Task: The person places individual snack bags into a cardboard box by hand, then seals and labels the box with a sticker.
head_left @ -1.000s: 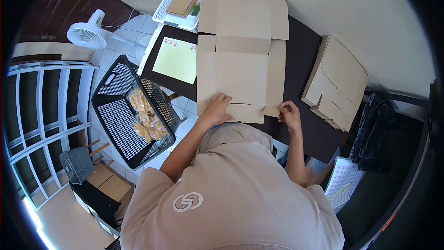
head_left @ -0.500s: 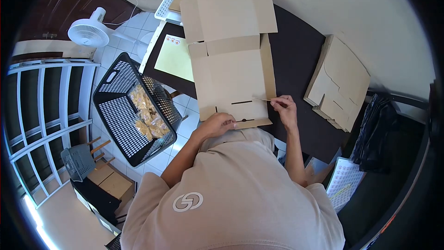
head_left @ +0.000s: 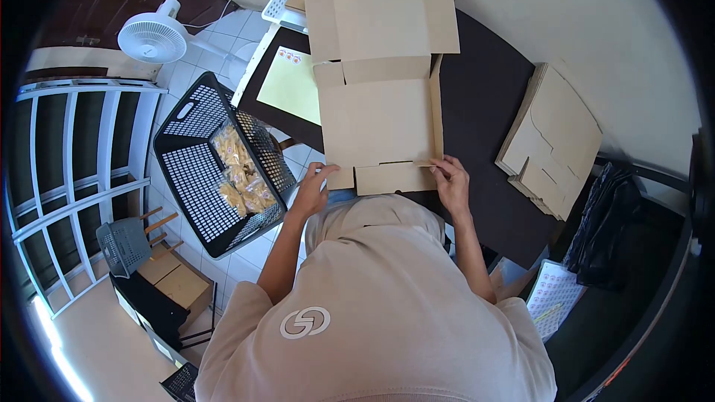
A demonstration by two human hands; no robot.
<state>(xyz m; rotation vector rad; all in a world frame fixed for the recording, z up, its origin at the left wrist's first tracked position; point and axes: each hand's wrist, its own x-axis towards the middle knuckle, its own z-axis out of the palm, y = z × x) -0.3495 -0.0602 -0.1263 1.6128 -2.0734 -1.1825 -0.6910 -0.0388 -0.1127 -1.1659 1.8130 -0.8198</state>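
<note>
A brown cardboard box, partly folded, lies in front of me with its lid panel opened out at the far end. Its right side wall stands up, and the near wall is bent along its crease, with a slot beside it. At the near left corner, my left hand has its fingers closed on a small flap. Opposite it, my right hand pinches the cardboard at the near right corner. The right fingertips partly cover that corner's tab.
A stack of flat cardboard blanks lies on the dark table to the right. Left of the box is a yellowish sheet with stickers. A black basket holds bagged snacks; a white basket stands behind.
The near wall has been folded up along its crease. My left hand has shifted left to the corner flap, and the right side wall now stands more upright.
</note>
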